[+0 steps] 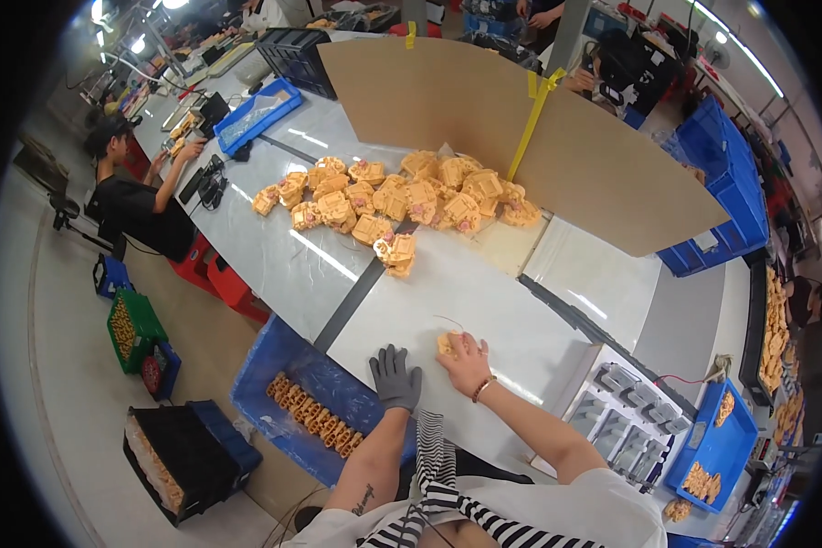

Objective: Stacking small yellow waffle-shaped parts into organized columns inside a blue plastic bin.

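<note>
My left hand [395,382], in a grey glove, lies flat on the white tabletop with its fingers spread and nothing in it. To its right, my bare right hand [467,367] has its fingers closed over a small orange-tan plastic part [445,344] that rests on the table. A thin reddish wire sticks out past that part; the hand covers most of it. Farther off lies a loose pile of similar orange-tan plastic parts [390,198], some showing bits of pink. One part [397,254] sits at the pile's near edge.
A blue bin [256,370] at my left holds rows of orange parts. Behind the pile stands a brown board [429,87] with yellow tape. At right are a white rack [603,416] of grey pieces and a blue tray [703,447]. A person [137,196] works at far left.
</note>
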`<state>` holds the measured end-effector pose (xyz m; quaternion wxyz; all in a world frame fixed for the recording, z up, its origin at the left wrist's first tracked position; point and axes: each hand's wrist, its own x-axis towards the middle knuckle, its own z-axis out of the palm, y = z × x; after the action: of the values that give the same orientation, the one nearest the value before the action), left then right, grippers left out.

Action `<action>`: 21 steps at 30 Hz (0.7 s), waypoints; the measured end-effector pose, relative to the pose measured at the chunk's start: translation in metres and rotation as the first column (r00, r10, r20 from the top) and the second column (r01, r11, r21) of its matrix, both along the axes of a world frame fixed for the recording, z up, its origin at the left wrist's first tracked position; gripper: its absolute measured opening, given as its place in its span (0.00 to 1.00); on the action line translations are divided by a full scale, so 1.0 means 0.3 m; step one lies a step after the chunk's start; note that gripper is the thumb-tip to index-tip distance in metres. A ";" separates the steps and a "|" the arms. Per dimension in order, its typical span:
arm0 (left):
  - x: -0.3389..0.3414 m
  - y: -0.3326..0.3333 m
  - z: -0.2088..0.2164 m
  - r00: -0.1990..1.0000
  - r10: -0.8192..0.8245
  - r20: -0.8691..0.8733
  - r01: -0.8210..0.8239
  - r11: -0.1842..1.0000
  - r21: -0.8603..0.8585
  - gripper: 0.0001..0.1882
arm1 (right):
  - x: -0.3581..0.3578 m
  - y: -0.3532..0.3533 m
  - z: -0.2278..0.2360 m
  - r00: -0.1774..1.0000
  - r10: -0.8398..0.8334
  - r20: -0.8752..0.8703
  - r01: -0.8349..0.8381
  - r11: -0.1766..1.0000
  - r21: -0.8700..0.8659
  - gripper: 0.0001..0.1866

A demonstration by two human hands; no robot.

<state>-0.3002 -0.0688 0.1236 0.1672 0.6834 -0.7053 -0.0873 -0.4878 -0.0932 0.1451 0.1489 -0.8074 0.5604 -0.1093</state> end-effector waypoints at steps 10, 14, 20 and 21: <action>0.003 -0.010 0.011 0.999 -0.016 -0.046 0.015 0.999 -0.035 0.27 | 0.064 -0.286 0.172 0.988 -0.117 0.103 0.125 0.989 -0.075 0.37; 0.009 -0.010 0.022 1.000 -0.005 -0.026 0.005 1.000 -0.002 0.27 | 0.222 -0.676 0.221 0.997 -0.042 0.071 0.051 0.989 -0.137 0.46; 0.000 -0.010 0.014 0.999 -0.007 -0.045 0.007 1.000 0.007 0.26 | 0.375 -1.099 0.256 0.981 -0.096 -0.167 0.094 0.995 -0.021 0.49; -0.001 -0.009 0.016 0.999 -0.007 -0.044 0.008 1.000 0.005 0.26 | 0.388 -1.114 0.258 0.972 -0.097 -0.216 0.120 0.988 0.098 0.49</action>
<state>-0.3004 -0.0714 0.1285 0.1805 0.6791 -0.7037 -0.1050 -0.3715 -0.4275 0.2227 0.1267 -0.7731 0.6215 -0.0001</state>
